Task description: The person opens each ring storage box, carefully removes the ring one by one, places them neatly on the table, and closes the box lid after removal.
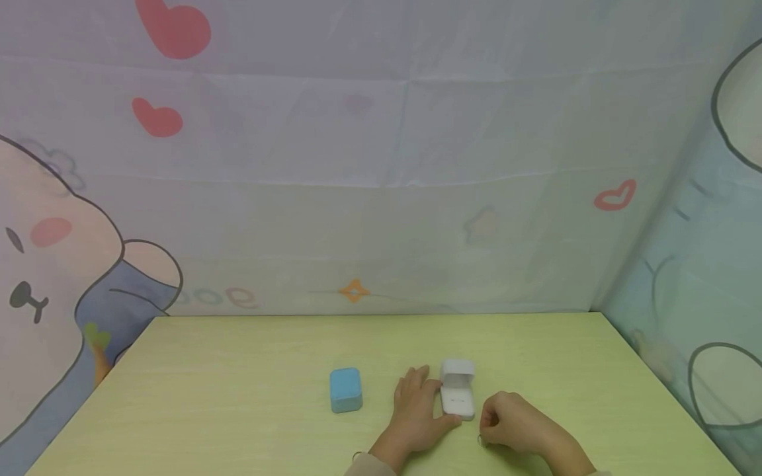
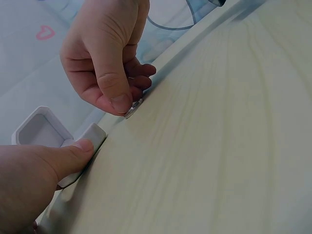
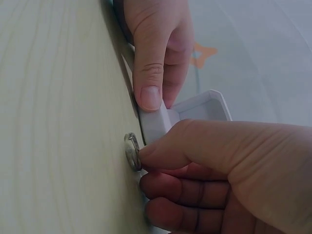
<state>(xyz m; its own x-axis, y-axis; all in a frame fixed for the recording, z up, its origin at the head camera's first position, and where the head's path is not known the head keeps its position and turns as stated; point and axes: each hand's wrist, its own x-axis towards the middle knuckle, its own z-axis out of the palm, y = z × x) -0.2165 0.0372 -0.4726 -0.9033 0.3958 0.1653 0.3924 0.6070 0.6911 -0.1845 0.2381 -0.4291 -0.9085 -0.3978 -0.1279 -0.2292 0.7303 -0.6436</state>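
Observation:
A white ring box [image 1: 457,404] stands on the table with its lid raised and its slotted white insert showing. My left hand [image 1: 413,415] is at the box's left side, holding it with the thumb along the front edge and a fingertip near the hinge. In the right wrist view, that thumb lies on the box's front [image 3: 155,122]. Just right of the box, my right hand [image 1: 516,423] pinches a silver-coloured ring [image 3: 131,152] between thumb and forefinger. The ring is close over the tabletop, its band partly hidden by the fingertips in the left wrist view.
A small light-blue box [image 1: 345,390] sits left of my left hand. The pale yellow table [image 1: 226,396] ends at a hanging cloth [image 1: 381,218] printed with hearts and a cartoon bear, and another cloth side [image 1: 702,277] rises along the right.

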